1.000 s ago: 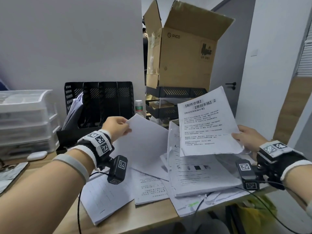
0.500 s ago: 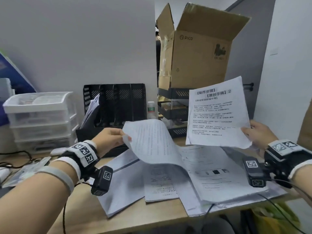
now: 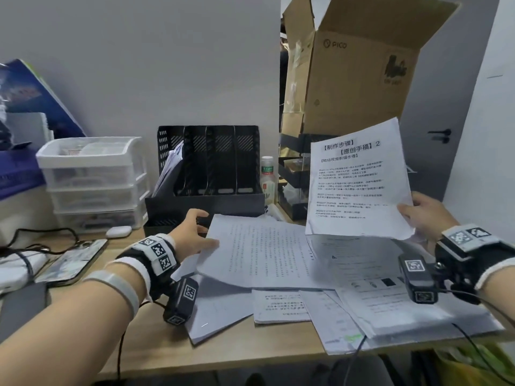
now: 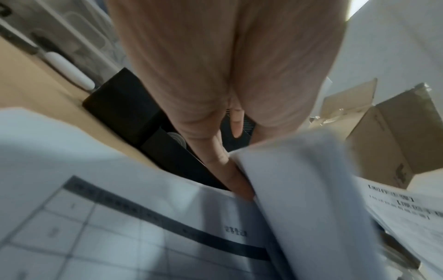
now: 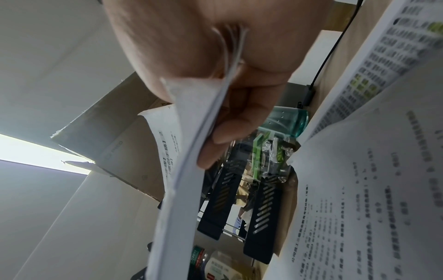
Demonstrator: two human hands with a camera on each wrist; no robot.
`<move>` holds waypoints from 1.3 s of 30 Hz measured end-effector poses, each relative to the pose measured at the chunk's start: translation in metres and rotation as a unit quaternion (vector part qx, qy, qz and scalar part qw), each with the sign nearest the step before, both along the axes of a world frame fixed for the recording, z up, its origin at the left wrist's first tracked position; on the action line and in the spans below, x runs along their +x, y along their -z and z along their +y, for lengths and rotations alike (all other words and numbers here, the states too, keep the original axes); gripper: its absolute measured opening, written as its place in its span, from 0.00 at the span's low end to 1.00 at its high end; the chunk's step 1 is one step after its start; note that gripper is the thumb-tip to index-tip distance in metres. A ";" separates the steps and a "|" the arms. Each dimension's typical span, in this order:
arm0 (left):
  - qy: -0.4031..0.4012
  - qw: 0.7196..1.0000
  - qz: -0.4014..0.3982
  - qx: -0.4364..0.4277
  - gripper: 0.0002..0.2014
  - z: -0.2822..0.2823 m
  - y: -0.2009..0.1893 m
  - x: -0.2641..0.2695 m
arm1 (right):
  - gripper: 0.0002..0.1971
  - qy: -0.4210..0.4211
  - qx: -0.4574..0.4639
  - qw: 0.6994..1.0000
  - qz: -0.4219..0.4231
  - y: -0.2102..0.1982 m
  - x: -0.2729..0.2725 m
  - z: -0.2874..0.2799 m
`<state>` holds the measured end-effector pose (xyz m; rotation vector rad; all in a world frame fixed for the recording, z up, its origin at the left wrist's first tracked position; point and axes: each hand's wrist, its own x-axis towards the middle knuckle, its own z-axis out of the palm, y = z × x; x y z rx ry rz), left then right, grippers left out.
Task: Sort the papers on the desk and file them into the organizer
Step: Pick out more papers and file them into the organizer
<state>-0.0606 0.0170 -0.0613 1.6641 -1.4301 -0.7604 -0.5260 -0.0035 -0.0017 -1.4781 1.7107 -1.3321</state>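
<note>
My right hand (image 3: 426, 215) holds a thin stack of printed sheets (image 3: 358, 179) upright above the desk, thumb in front and fingers behind; the right wrist view shows the stack's edge (image 5: 191, 151) pinched in that hand (image 5: 215, 79). My left hand (image 3: 192, 232) pinches the left edge of a text-covered sheet (image 3: 262, 254), which lies nearly flat over the loose pile of papers (image 3: 376, 307). The left wrist view shows the fingers (image 4: 230, 170) against that sheet's edge (image 4: 299, 189). A black mesh organizer (image 3: 211, 168) stands behind the left hand, papers leaning in its leftmost slot (image 3: 170, 168).
White plastic drawers (image 3: 94, 179) stand at the left, with a phone (image 3: 72, 260), a white earbud case (image 3: 118, 232) and cables before them. A bottle (image 3: 267, 179) stands right of the organizer. An open cardboard box (image 3: 356, 71) sits on black trays (image 3: 292, 174) at the back right.
My left hand has lowered its sheet from a raised, curled position to nearly flat over the pile. The right hand still holds its stack up, and the view has turned left.
</note>
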 end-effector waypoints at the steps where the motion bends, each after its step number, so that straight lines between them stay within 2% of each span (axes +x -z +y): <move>1: -0.015 1.000 0.021 0.008 0.43 -0.001 0.001 0.000 | 0.16 0.001 -0.002 1.000 -0.002 0.000 0.001 0.000; 2: -0.016 0.999 0.032 0.021 0.41 -0.001 0.001 0.000 | 0.16 0.001 -0.005 1.000 -0.003 0.000 0.002 0.000; 6: 0.035 0.997 0.007 0.069 0.13 0.001 -0.003 0.000 | 0.16 -0.008 -0.001 1.000 -0.025 0.002 0.008 -0.003; 8: 0.029 0.998 0.028 0.043 0.09 0.001 -0.001 0.002 | 0.16 -0.014 0.003 0.999 -0.051 0.004 0.012 -0.006; 10: -0.015 0.999 0.033 -0.027 0.07 -0.002 -0.002 0.009 | 0.15 -0.021 0.007 0.995 -0.095 0.005 0.017 -0.011; 13: -0.121 0.981 0.089 -0.121 0.11 -0.001 -0.006 0.018 | 0.12 -0.051 0.020 0.983 -0.174 0.003 0.032 -0.019; 15: -0.149 0.959 0.182 -0.156 0.08 0.005 -0.013 0.016 | 0.15 -0.089 0.024 0.967 -0.237 0.001 0.051 -0.019; 16: -0.143 0.947 0.240 -0.162 0.08 0.009 -0.016 0.012 | 0.17 -0.114 0.027 0.959 -0.259 0.001 0.063 -0.017; 18: -0.112 0.920 0.336 -0.168 0.13 0.016 -0.022 -0.001 | 0.18 -0.157 0.029 0.944 -0.289 0.000 0.087 -0.011; 20: -0.079 0.902 0.388 -0.172 0.17 0.022 -0.025 -0.015 | 0.18 -0.189 0.031 0.930 -0.312 0.001 0.111 -0.005; 24: -0.029 0.888 0.432 -0.152 0.18 0.030 -0.025 -0.036 | 0.20 -0.236 0.045 0.925 -0.295 0.007 0.147 -0.002; 28: 0.080 0.878 0.450 -0.142 0.26 0.038 -0.019 -0.051 | 0.22 -0.262 0.085 0.933 -0.229 0.014 0.171 -0.001; 30: 0.097 0.863 0.476 -0.141 0.29 0.040 -0.016 -0.054 | 0.24 -0.256 0.116 0.935 -0.217 0.020 0.180 -0.007; 33: 0.111 0.846 0.505 -0.130 0.33 0.038 -0.012 -0.056 | 0.21 -0.253 0.141 0.939 -0.188 0.024 0.190 -0.013; 36: 0.133 0.855 0.487 -0.119 0.38 0.037 -0.011 -0.059 | 0.27 -0.267 0.122 0.933 -0.210 0.026 0.195 -0.022; 39: 0.167 0.866 0.459 -0.104 0.40 0.038 -0.014 -0.062 | 0.40 -0.209 0.092 0.949 -0.216 0.019 0.195 -0.026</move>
